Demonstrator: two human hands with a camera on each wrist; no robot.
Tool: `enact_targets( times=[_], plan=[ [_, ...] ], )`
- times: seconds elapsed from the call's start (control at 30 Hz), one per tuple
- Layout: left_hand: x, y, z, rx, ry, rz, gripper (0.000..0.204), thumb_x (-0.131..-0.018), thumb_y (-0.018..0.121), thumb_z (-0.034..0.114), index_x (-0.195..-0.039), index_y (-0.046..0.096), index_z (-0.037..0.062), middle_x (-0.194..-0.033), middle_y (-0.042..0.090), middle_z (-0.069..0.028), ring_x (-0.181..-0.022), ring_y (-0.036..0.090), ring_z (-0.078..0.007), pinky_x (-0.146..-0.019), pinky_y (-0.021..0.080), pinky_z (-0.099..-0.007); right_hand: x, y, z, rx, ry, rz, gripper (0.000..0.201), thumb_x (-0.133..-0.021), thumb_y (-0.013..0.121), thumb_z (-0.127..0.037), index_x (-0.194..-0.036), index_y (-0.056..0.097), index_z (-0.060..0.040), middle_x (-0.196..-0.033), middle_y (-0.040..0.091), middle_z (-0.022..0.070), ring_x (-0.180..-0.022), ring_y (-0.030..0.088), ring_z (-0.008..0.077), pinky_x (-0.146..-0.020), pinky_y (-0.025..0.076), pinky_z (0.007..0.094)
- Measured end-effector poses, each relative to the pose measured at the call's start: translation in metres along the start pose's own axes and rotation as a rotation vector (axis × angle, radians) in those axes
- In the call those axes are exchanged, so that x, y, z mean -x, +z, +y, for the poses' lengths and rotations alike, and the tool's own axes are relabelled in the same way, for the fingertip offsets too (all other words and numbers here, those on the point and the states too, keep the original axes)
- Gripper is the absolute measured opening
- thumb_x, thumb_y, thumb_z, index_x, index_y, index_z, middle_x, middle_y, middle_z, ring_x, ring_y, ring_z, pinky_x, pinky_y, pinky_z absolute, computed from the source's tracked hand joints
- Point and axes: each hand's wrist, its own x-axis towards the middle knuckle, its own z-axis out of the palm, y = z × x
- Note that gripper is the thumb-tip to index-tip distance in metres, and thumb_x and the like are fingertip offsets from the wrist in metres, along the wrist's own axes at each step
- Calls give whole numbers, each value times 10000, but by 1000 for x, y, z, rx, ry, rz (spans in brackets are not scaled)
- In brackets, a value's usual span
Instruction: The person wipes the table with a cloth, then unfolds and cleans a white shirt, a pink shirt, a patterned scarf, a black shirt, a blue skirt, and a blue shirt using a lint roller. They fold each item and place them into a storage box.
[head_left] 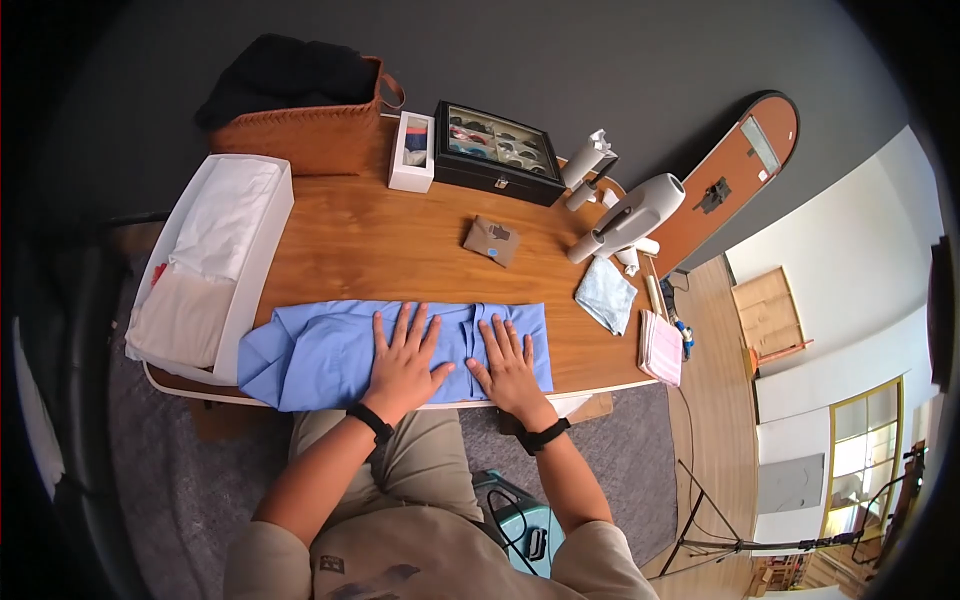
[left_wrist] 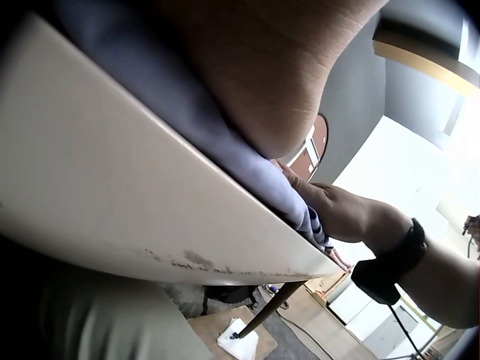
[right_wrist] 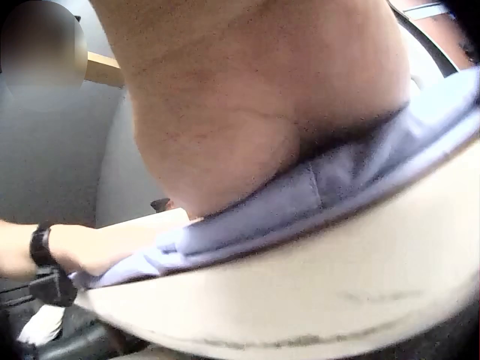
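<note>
A light-blue garment (head_left: 325, 350), folded into a long flat strip with a raised band near its right end, lies along the table's near edge. My left hand (head_left: 403, 368) rests palm down on its middle, fingers spread and pointing away from me. To the right, my right hand (head_left: 508, 372) presses flat on the garment beside the band, its fingers also straight. From the left wrist view, the garment (left_wrist: 259, 176) reaches the table's rim under the heel of my hand. The right wrist view shows the garment (right_wrist: 300, 187) under my right palm.
A white box (head_left: 283, 205) of folded white cloths borders the garment's left end. Behind stand a brown basket (head_left: 290, 140), a small white box (head_left: 398, 178) and a glasses case (head_left: 485, 184). A brown packet (head_left: 491, 241), grey steamer (head_left: 640, 212), pale-blue cloth (head_left: 606, 295) and pink cloth (head_left: 660, 348) lie right.
</note>
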Motion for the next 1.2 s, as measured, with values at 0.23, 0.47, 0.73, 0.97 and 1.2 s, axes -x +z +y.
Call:
enact_targets(
  times=[0.23,0.47,0.73,0.97,1.2],
  plan=[
    [0,2,0,-20,-2,-22,827,-968,672,588,-1589,532,61,-1724,375,-190,-1625,265,-396,-1266,81,-775,-4,-20,32,-495,20,43,586,-1081,643,-425,-1535,587,-59,-1650,469,264,-1529,430,463,-1259,336,572],
    [0,-1,0,-11,0,-36,821,-977,668,579,-1588,532,48,-1730,360,-203,-1630,253,-406,-1253,89,-787,6,-62,57,-433,729,43,593,-1001,795,-254,-1423,594,111,-1206,730,288,-1080,739,329,-915,591,387],
    [1,1,-1,-5,-8,-33,822,-987,644,582,-1602,515,52,-1733,358,-189,-1634,244,-397,-1266,66,-776,12,-94,73,-1639,504,-134,486,-918,750,53,-1388,637,100,-1203,765,125,-1082,730,182,-960,580,316],
    [3,2,-2,-69,0,-90,753,-997,624,542,-1574,548,64,-1714,390,-200,-1642,235,-400,-1269,33,-782,-30,-120,-69,-1114,267,-181,639,-950,754,-84,-1537,543,59,-1063,719,83,-926,673,169,-841,566,333],
    [25,-2,-51,-3985,-78,608,582,-1027,552,450,-1501,587,114,-1610,511,-214,-1529,406,-439,-1295,255,-598,-25,-95,-147,-894,106,-27,541,-1039,764,-182,-1500,584,35,-991,675,53,-886,638,128,-797,545,287]
  ],
)
